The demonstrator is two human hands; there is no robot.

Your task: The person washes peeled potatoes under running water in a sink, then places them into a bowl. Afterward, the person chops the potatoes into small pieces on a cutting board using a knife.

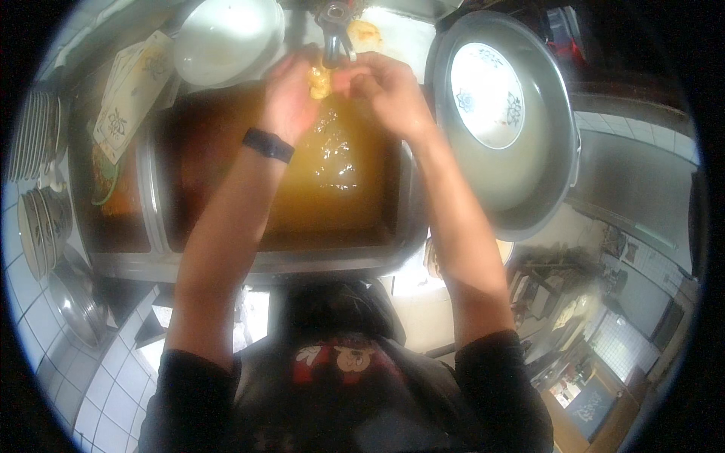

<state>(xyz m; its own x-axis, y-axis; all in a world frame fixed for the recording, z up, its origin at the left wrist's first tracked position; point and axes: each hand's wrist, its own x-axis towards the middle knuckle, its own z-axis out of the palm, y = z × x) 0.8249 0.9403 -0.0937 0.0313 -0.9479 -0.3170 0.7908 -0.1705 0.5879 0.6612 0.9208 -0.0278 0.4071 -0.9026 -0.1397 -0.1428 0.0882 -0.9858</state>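
Observation:
Beneath the metal faucet (336, 34) at the sink's back edge, my left hand (291, 96), with a dark band on its wrist, holds a small wet yellowish lump (320, 82); whether it is food or a scrubber, I cannot tell. Close to its right side is my right hand (385, 88), fingers bent; what lies within them is hidden. Both hands are above the sink basin (340, 221), which holds brownish-yellow water with bright ripples. A round pale-yellow piece (364, 37) lies behind the faucet on the right.
To the right, a large grey tub (558, 198) of cloudy water holds a flower-patterned white plate (488, 96). A white bowl (226, 42) stands at the back left. Patterned rectangular plates (127, 107) lean over the left basin. Plates (35, 136) and bowls (37, 232) are stacked far left.

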